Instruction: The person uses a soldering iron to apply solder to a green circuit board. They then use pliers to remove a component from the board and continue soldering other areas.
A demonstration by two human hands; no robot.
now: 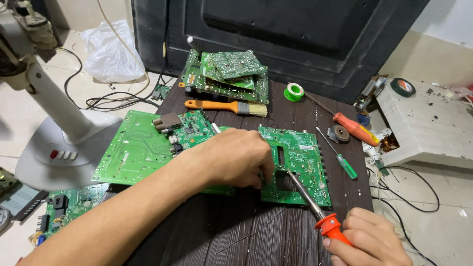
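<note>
My left hand (235,157) rests with curled fingers on the left edge of a small green circuit board (301,162) lying on the dark wooden table (236,231). In my right hand (368,241) I grip the orange handle of a soldering iron (315,204). Its metal tip touches the board near a rectangular cut-out, right beside my left fingertips. A larger green circuit board (143,148) with metal connectors lies under my left wrist.
A stack of circuit boards (226,74), an orange-handled brush (226,106), a green solder spool (294,91), an orange screwdriver (352,127) and a green screwdriver (340,156) lie further back. A fan base (64,148) stands left; a white block (423,123) right.
</note>
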